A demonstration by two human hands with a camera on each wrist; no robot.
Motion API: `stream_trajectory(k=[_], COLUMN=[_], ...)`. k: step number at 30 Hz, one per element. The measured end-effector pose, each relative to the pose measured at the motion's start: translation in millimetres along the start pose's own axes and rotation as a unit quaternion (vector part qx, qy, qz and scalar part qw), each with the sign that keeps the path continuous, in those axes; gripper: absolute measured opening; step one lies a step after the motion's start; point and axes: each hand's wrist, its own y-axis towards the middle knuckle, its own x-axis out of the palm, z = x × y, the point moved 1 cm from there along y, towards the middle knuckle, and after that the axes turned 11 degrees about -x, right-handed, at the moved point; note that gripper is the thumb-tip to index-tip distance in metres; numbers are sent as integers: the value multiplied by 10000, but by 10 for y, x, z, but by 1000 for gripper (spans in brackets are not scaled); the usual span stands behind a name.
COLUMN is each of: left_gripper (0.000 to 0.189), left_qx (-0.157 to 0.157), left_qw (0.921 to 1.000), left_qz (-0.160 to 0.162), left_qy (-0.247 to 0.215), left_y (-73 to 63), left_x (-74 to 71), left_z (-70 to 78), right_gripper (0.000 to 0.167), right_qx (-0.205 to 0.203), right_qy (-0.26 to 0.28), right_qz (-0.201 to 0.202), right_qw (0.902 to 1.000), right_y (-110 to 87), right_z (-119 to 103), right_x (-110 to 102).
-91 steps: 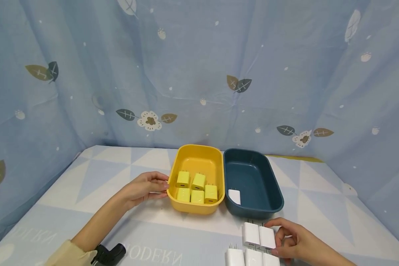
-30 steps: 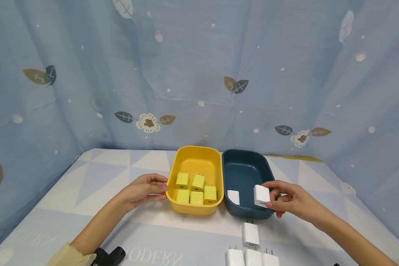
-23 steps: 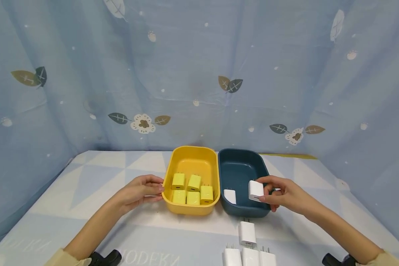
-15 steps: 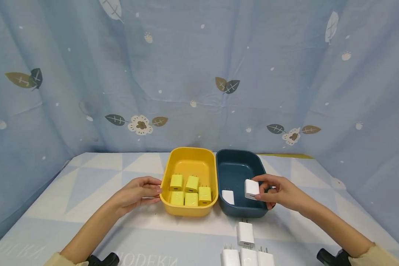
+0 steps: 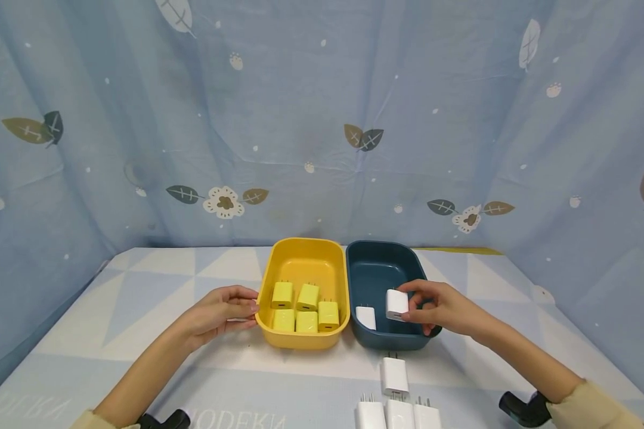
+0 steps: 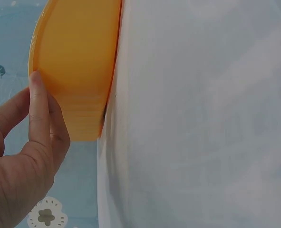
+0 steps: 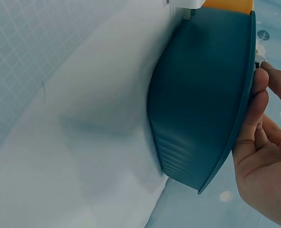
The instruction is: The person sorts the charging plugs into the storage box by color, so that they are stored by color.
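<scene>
My left hand (image 5: 222, 313) rests its thumb and fingertips on the left rim of a yellow bin (image 5: 311, 253); the left wrist view shows the thumb tip (image 6: 35, 78) on that rim. Several yellow charger plugs (image 5: 307, 297) lie in the bin. Beside it stands a dark blue bin (image 5: 378, 262). My right hand (image 5: 440, 307) pinches a white charger plug (image 5: 396, 304) between thumb and fingers, over the blue bin's inside near its right wall. Another white charger plug (image 5: 365, 317) lies in the bin's front left corner. The blue bin (image 7: 202, 95) hides most of the held plug in the right wrist view.
More white charger plugs (image 5: 394, 375) lie on the patterned tablecloth (image 5: 236, 363) in front of the blue bin, prongs pointing away from me. A blue curtain (image 5: 300, 119) hangs behind the table. Black wrist mounts (image 5: 526, 410) show at the lower edge.
My right hand has lifted a white charger plug from the group on the table and carried it up into the blue bin, then further left. My left hand stays at the yellow rim.
</scene>
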Motion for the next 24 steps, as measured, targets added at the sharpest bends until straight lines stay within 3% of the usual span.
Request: stream_trajectory(k=[6, 13, 24], left_gripper=[44, 44, 42], left_qx=[4, 35, 86], left_qw=[10000, 10000, 9999], left_qz=[-6, -47, -100], left_qy=[-56, -49, -43], left_y=[-7, -25, -18], left_x=[2, 15, 0], left_z=[-1, 8, -5], right_gripper=[54, 29, 36], right_qx=[-102, -165, -232], right_qy=[-190, -490, -324], right_qz=[-95, -224, -185], right_qw=[9997, 9984, 9990], right_y=[49, 99, 65], right_z=[24, 56, -23], right_x=[0, 9, 13])
